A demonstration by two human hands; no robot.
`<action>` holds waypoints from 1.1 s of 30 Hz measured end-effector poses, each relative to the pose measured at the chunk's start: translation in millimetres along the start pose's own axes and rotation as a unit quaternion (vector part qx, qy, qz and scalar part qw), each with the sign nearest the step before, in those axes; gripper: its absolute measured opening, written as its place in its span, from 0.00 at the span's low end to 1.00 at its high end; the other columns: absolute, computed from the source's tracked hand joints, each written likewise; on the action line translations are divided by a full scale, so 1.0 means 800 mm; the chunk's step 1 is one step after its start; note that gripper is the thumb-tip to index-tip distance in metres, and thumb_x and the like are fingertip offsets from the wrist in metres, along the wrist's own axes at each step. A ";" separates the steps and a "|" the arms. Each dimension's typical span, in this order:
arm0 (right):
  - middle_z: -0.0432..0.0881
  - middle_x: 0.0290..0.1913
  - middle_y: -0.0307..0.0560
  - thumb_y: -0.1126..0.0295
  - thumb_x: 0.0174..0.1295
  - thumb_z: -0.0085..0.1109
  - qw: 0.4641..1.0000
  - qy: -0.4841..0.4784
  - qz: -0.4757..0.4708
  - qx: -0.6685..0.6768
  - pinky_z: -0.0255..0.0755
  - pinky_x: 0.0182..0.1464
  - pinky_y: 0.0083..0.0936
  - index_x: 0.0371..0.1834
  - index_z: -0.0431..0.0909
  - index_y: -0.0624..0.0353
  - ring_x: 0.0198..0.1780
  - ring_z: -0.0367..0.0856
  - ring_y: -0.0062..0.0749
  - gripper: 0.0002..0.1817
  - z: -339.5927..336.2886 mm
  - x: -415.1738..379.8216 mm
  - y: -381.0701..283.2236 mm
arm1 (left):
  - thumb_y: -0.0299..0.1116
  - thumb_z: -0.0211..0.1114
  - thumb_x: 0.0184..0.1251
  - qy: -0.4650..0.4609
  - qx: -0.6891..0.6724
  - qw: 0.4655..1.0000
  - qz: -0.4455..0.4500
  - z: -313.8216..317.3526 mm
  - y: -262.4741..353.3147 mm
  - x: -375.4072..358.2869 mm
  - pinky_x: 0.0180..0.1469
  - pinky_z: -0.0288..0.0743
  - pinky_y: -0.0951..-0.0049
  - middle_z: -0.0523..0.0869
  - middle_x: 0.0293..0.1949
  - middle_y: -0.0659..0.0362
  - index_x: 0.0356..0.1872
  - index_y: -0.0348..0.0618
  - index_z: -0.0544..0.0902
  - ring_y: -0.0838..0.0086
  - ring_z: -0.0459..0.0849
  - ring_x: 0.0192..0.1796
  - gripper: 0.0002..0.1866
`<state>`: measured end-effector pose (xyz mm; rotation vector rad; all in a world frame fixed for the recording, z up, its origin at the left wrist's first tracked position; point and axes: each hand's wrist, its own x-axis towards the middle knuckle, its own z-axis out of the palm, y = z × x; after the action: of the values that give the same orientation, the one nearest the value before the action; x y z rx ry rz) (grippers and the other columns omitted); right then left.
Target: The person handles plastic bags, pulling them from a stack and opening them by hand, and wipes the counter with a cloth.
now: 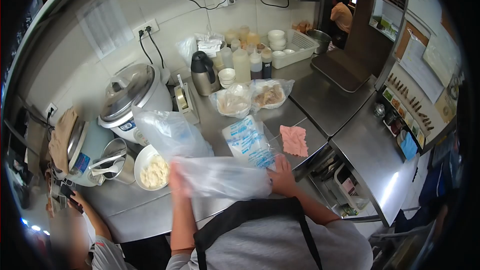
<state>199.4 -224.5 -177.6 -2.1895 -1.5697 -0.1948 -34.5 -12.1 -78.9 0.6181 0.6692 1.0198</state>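
Note:
A clear plastic bag (222, 177) stretches sideways between my two hands above the front of the steel counter, smeared by motion. My left hand (179, 177) is closed on its left end; the fingers are blurred. My right hand (283, 176) grips its right end at the thumb side. The other right fingers reach over the lower edge of a white plastic packet with blue print (248, 139). Left of my left hand, a white bowl (140, 158) holds a pale mashed food (155, 172). Behind the stretched bag stands another filmy plastic bag (172, 130).
A rice cooker (155, 90), tape dispenser (186, 102) and steel jug (204, 77) line the back. Two bagged bowls (270, 95) stand before several bottles. A pink cloth (294, 140) lies right. At lower left, another person's hand (75, 200) holds a dark object.

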 end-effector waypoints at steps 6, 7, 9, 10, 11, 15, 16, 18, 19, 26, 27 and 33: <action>0.74 0.44 0.53 0.60 0.45 0.58 0.965 -0.079 0.060 0.243 0.63 0.50 0.32 0.40 0.75 0.53 0.49 0.70 0.46 0.18 -0.107 0.055 0.029 | 0.51 0.47 0.58 0.040 -0.091 0.990 0.103 -0.094 0.098 -0.027 0.48 0.70 0.65 0.75 0.45 0.53 0.50 0.37 0.68 0.64 0.75 0.46 0.28; 0.76 0.39 0.51 0.62 0.46 0.57 0.972 -0.052 0.126 0.194 0.65 0.48 0.30 0.40 0.74 0.53 0.45 0.72 0.45 0.17 -0.113 0.070 0.040 | 0.53 0.46 0.59 0.070 -0.102 0.987 0.102 -0.112 0.097 -0.030 0.48 0.70 0.65 0.74 0.46 0.52 0.51 0.37 0.67 0.64 0.74 0.47 0.29; 0.76 0.35 0.52 0.65 0.46 0.56 0.985 0.025 0.135 0.104 0.67 0.45 0.31 0.40 0.74 0.53 0.41 0.73 0.46 0.16 -0.106 0.081 0.060 | 0.55 0.44 0.59 0.141 -0.129 0.976 0.109 -0.166 0.096 -0.044 0.49 0.70 0.64 0.73 0.49 0.51 0.52 0.36 0.66 0.62 0.74 0.48 0.31; 0.76 0.36 0.53 0.65 0.45 0.55 0.992 0.033 0.120 0.035 0.66 0.44 0.34 0.40 0.73 0.53 0.41 0.73 0.48 0.16 -0.085 0.079 0.074 | 0.55 0.45 0.59 0.216 -0.126 0.960 0.127 -0.149 0.092 -0.052 0.37 0.74 0.69 0.78 0.37 0.55 0.43 0.41 0.73 0.67 0.77 0.38 0.26; 0.75 0.37 0.55 0.66 0.45 0.55 0.993 0.043 0.106 -0.035 0.66 0.44 0.36 0.39 0.73 0.54 0.41 0.72 0.50 0.15 -0.064 0.077 0.088 | 0.54 0.46 0.59 0.206 -0.139 0.961 0.125 -0.149 0.090 -0.060 0.32 0.72 0.71 0.77 0.31 0.58 0.37 0.43 0.73 0.70 0.76 0.33 0.23; 0.73 0.40 0.56 0.67 0.45 0.53 0.990 0.006 0.139 -0.005 0.65 0.44 0.38 0.41 0.73 0.55 0.44 0.70 0.50 0.17 -0.010 0.059 0.146 | 0.51 0.53 0.57 0.081 -0.289 0.948 0.103 -0.182 0.076 -0.066 0.15 0.61 0.80 0.66 0.11 0.69 0.17 0.52 0.70 0.81 0.66 0.14 0.17; 0.73 0.40 0.57 0.67 0.45 0.53 0.985 -0.018 0.168 -0.013 0.65 0.44 0.38 0.41 0.73 0.56 0.44 0.70 0.49 0.17 -0.006 0.064 0.150 | 0.50 0.54 0.57 0.112 -0.273 0.949 0.107 -0.180 0.076 -0.072 0.16 0.62 0.80 0.67 0.11 0.69 0.18 0.52 0.70 0.81 0.66 0.14 0.16; 0.73 0.40 0.56 0.67 0.46 0.52 0.985 -0.079 0.154 -0.014 0.66 0.44 0.39 0.38 0.73 0.58 0.43 0.70 0.51 0.15 -0.033 0.083 0.132 | 0.50 0.54 0.56 0.153 -0.263 0.947 0.102 -0.165 0.078 -0.080 0.16 0.62 0.80 0.67 0.12 0.69 0.19 0.52 0.71 0.81 0.67 0.14 0.16; 0.73 0.41 0.55 0.68 0.45 0.53 0.982 -0.068 0.166 -0.060 0.66 0.44 0.38 0.40 0.72 0.57 0.43 0.71 0.49 0.16 -0.056 0.097 0.103 | 0.51 0.54 0.56 0.164 -0.268 0.945 0.094 -0.159 0.079 -0.086 0.16 0.62 0.80 0.67 0.12 0.68 0.19 0.52 0.71 0.81 0.67 0.14 0.16; 0.69 0.47 0.43 0.73 0.47 0.56 0.818 -0.316 -0.042 0.479 0.67 0.45 0.23 0.55 0.62 0.55 0.45 0.69 0.26 0.28 -0.048 0.163 -0.084 | 0.55 0.52 0.55 0.052 -0.342 0.937 0.048 -0.170 0.064 -0.122 0.14 0.58 0.80 0.67 0.12 0.68 0.26 0.50 0.76 0.80 0.65 0.13 0.19; 0.69 0.47 0.42 0.75 0.49 0.55 0.694 -0.418 -0.046 0.584 0.67 0.45 0.21 0.55 0.61 0.56 0.46 0.68 0.25 0.27 -0.039 0.165 -0.131 | 0.55 0.52 0.55 0.025 -0.361 0.932 0.035 -0.164 0.062 -0.128 0.14 0.59 0.80 0.67 0.12 0.68 0.26 0.50 0.76 0.80 0.64 0.13 0.19; 0.73 0.41 0.42 0.72 0.52 0.54 0.548 -0.546 -0.041 0.632 0.66 0.43 0.21 0.49 0.66 0.63 0.43 0.71 0.24 0.19 0.091 0.131 -0.299 | 0.55 0.53 0.54 -0.024 -0.391 0.920 -0.036 -0.110 0.045 -0.163 0.15 0.61 0.80 0.69 0.14 0.66 0.32 0.49 0.76 0.78 0.66 0.14 0.20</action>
<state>3.8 -40.6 -141.3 -0.8203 -1.3413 1.9663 -167.7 -102.9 -82.2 -0.0850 0.1945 1.0941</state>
